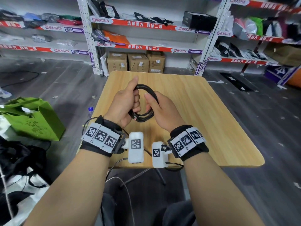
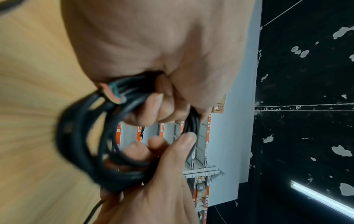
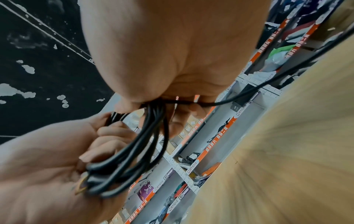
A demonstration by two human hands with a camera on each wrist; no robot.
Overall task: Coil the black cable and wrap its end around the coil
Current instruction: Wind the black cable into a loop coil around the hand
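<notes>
The black cable (image 1: 145, 88) is wound into a round coil of several loops, held upright above the wooden table (image 1: 211, 111). My left hand (image 1: 128, 101) grips the coil's left side with curled fingers. My right hand (image 1: 156, 105) holds the right side, thumb on top. In the left wrist view the coil (image 2: 82, 136) runs under my left fingers (image 2: 153, 106), and a cut end with coloured inner wires (image 2: 113, 94) sticks out by the palm. In the right wrist view the loops (image 3: 145, 141) pass through my right hand (image 3: 172, 103), and one thin strand (image 3: 268, 81) trails off to the upper right.
Shelves (image 1: 146, 25) with bagged goods line the back, with cardboard boxes (image 1: 136, 62) on the floor under them. A green bag (image 1: 32, 118) and a small bottle (image 1: 90, 110) stand left of the table. Thin wires (image 1: 117, 176) hang from the wrist cameras.
</notes>
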